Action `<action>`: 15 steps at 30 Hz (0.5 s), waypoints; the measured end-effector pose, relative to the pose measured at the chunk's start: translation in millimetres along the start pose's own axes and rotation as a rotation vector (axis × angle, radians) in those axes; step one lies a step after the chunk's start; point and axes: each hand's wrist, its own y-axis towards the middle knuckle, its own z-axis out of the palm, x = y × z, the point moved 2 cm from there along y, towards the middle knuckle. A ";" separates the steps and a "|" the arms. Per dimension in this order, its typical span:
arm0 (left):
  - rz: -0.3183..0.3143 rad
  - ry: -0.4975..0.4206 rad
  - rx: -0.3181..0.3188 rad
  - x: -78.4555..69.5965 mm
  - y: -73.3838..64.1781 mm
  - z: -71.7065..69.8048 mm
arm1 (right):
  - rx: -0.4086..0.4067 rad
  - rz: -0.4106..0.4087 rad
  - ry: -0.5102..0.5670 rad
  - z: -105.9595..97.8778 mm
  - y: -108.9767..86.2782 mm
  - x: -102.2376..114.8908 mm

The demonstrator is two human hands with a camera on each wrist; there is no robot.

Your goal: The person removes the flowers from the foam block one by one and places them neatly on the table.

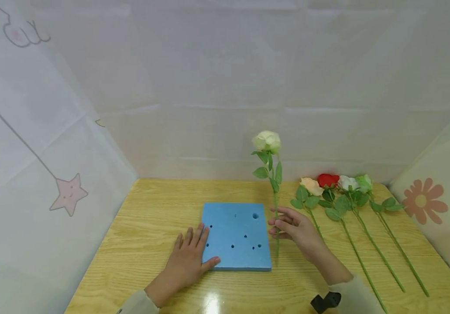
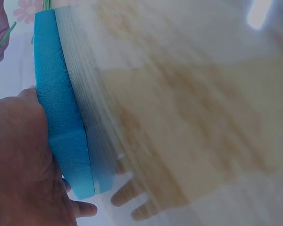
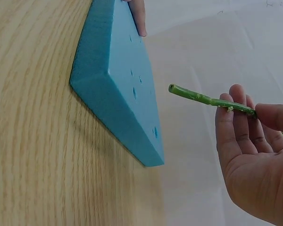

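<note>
A blue foam board (image 1: 232,229) with several small holes lies flat on the table. My left hand (image 1: 188,258) rests on its left edge with the fingers spread and the thumb over the near corner. Just right of the board, my right hand (image 1: 296,229) pinches the green stem of a cream-white rose (image 1: 267,142) between thumb and fingers. The flower stands upright, bloom at the top, leaves below it. In the right wrist view, the cut lower end of the stem (image 3: 191,94) sticks out past the fingertips, beside the board's holed face.
On the right of the wooden table (image 1: 162,196) lie several more roses: a peach rose (image 1: 312,186), a red rose (image 1: 328,180), a white rose (image 1: 347,182) and a pale green rose (image 1: 364,183), stems toward the near edge. Cloth walls surround the table's back and sides.
</note>
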 end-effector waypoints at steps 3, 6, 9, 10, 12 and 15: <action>0.003 -0.003 -0.005 -0.3 -0.7 0.2 | 0.002 -0.009 0.007 -3.5 -2.2 -2.0; 0.004 -0.007 -0.011 -0.3 -0.8 0.7 | 0.008 -0.015 0.006 -7.3 -4.4 -4.2; 0.001 -0.004 -0.012 0.4 -0.5 1.8 | 0.013 -0.011 0.001 -10.7 -7.2 -5.5; 0.001 -0.003 -0.013 0.6 -0.3 2.2 | 0.007 -0.003 0.000 -11.7 -8.1 -5.9; 0.000 -0.005 -0.013 1.0 -0.4 2.7 | -0.005 0.009 -0.004 -13.6 -9.9 -6.4; 0.001 -0.009 -0.010 1.4 -0.4 2.8 | -0.017 0.030 -0.014 -16.2 -12.4 -7.1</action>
